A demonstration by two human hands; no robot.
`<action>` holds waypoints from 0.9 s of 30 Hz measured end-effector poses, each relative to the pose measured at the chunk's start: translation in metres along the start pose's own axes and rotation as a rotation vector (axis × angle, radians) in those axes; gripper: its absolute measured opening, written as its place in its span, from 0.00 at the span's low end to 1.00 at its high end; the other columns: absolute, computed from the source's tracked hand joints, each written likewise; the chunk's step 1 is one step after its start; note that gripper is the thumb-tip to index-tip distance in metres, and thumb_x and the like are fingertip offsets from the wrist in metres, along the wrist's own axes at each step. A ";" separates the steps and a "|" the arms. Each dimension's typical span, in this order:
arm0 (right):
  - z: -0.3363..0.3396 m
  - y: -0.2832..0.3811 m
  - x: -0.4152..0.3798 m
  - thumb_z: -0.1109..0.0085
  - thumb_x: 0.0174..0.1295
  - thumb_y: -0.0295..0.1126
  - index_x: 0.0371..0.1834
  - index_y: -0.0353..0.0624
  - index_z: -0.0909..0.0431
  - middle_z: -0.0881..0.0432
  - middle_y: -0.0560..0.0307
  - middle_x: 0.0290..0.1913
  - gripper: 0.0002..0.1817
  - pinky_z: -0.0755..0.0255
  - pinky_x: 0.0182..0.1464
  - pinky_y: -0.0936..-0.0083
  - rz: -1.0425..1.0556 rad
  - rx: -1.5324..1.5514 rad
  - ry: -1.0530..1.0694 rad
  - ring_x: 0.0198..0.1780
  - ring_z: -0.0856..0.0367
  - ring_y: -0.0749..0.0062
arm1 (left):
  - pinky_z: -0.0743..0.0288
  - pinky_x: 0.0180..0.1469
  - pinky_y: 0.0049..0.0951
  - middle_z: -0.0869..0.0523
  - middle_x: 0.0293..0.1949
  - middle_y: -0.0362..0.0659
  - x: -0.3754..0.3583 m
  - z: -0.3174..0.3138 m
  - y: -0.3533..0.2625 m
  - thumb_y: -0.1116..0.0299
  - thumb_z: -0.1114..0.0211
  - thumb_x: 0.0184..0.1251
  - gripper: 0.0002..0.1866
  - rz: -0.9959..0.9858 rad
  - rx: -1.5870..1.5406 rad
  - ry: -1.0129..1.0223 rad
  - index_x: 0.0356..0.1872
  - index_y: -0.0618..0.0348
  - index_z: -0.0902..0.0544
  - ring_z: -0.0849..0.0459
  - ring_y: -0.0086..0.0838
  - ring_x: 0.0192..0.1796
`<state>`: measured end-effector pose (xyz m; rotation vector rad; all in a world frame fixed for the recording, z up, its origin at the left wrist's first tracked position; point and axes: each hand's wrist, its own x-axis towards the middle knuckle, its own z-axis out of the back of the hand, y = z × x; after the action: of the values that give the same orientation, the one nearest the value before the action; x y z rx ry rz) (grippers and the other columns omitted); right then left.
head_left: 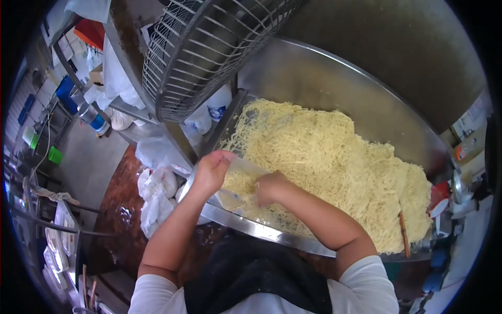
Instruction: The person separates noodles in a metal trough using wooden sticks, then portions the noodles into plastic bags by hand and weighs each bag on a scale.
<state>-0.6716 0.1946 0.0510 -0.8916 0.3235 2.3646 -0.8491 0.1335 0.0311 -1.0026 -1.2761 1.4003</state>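
My left hand is closed on the upper edge of a clear plastic bag, pinching it near the tray's left end. Pale yellow noodles show through and around the bag. My right hand is at the bag's opening, close over the noodles, slightly blurred, its fingers pointing down and hidden. A big heap of thin yellow noodles fills most of the steel tray under both hands, spreading far to the right.
A large wire-caged fan looms over the tray's left end. A wooden stick leans on the noodles at the right. White plastic bags hang left of the tray, above the wet red floor. A red-and-white container stands at the far right.
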 end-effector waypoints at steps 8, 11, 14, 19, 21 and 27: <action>0.008 -0.025 -0.017 0.43 0.57 0.54 0.27 0.41 0.16 0.18 0.50 0.26 0.24 0.28 0.37 0.69 -0.045 0.973 -0.502 0.32 0.20 0.63 | 0.41 0.20 0.18 0.27 0.20 0.31 0.004 -0.013 -0.022 0.68 0.46 0.71 0.08 0.117 -0.201 -0.073 0.41 0.60 0.21 0.34 0.13 0.19; 0.005 -0.016 -0.049 0.41 0.57 0.55 0.30 0.41 0.16 0.18 0.50 0.26 0.25 0.29 0.37 0.70 -0.178 0.911 -0.621 0.31 0.20 0.65 | 0.51 0.14 0.19 0.34 0.15 0.29 0.005 -0.025 -0.051 0.67 0.47 0.71 0.07 0.224 -0.387 -0.137 0.41 0.57 0.23 0.42 0.13 0.13; -0.038 -0.014 -0.054 0.39 0.57 0.54 0.36 0.39 0.16 0.18 0.49 0.28 0.25 0.28 0.36 0.72 -0.165 0.765 -0.532 0.31 0.20 0.70 | 0.52 0.13 0.20 0.36 0.14 0.29 0.003 -0.033 -0.060 0.67 0.46 0.71 0.07 0.240 -0.514 -0.166 0.42 0.57 0.23 0.43 0.13 0.12; -0.078 0.006 0.001 0.41 0.59 0.45 0.45 0.38 0.20 0.20 0.51 0.33 0.21 0.27 0.39 0.76 0.096 1.241 -0.497 0.33 0.20 0.70 | 0.53 0.12 0.19 0.36 0.13 0.29 -0.004 -0.050 -0.062 0.67 0.46 0.70 0.07 0.226 -0.560 -0.154 0.42 0.56 0.23 0.44 0.13 0.11; -0.098 0.000 0.033 0.43 0.61 0.42 0.44 0.36 0.22 0.20 0.53 0.32 0.19 0.26 0.38 0.78 0.128 1.586 -0.359 0.33 0.20 0.73 | 0.54 0.12 0.19 0.35 0.14 0.29 0.000 -0.041 -0.048 0.67 0.46 0.70 0.07 0.179 -0.469 -0.156 0.42 0.56 0.23 0.44 0.12 0.11; -0.005 -0.010 -0.049 0.45 0.63 0.38 0.32 0.40 0.22 0.21 0.57 0.26 0.11 0.28 0.33 0.73 0.249 1.274 -0.357 0.28 0.22 0.75 | 0.49 0.15 0.17 0.31 0.17 0.30 0.000 -0.009 -0.026 0.66 0.46 0.70 0.08 0.258 -0.407 -0.104 0.43 0.56 0.22 0.40 0.12 0.14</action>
<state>-0.6337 0.1788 0.0796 0.1859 1.5815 1.8480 -0.8370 0.1356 0.0556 -1.4250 -1.5934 1.4295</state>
